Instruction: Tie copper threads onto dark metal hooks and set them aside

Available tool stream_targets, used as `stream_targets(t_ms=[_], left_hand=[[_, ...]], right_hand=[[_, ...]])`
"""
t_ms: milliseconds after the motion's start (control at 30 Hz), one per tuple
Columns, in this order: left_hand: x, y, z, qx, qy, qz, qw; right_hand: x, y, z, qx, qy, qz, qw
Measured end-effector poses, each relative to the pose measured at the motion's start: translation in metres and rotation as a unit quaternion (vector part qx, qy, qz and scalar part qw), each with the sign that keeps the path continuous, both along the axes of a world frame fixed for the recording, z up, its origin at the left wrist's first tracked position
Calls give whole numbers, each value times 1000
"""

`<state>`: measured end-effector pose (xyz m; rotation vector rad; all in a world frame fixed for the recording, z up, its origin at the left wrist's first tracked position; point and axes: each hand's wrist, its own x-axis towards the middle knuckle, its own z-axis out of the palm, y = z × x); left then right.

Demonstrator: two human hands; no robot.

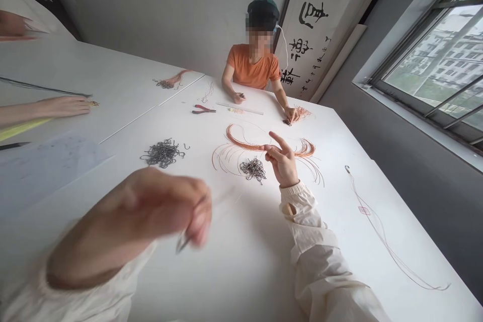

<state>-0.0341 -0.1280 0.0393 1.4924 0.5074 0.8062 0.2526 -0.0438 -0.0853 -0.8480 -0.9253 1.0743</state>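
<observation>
My left hand (pixel 166 206), blurred by motion, is raised over the near part of the white table (pixel 241 266). Its fingers are closed on a small metal hook (pixel 182 242) that pokes out below them. My right hand (pixel 282 160) reaches farther out, index finger stretched and apart from the curled ones. Its fingertips are at the middle of a bundle of orange cords (pixel 241 144); whether they touch one cord I cannot tell. Just left of that hand lies a pile of metal hooks (pixel 253 169). Another pile of dark hooks (pixel 163 153) sits farther left.
Across the table a person in an orange shirt (pixel 252 68) handles hooks and cords. Red-handled pliers (pixel 204 109) and a ruler (pixel 245 109) lie between us. A looped cord with a hook (pixel 377 226) lies right. Another person's hand (pixel 75 106) and a paper sheet (pixel 49 171) are left.
</observation>
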Motion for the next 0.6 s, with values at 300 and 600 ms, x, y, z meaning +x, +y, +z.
stream_targets(t_ms=[300,600], left_hand=[[50,53,-42,-119,-72,89,986],[49,53,-41,-100,-126,115,980]], right_hand=[[-34,-61,52,95,-179,227,953],[-21,-61,51,70,-284,359,886]])
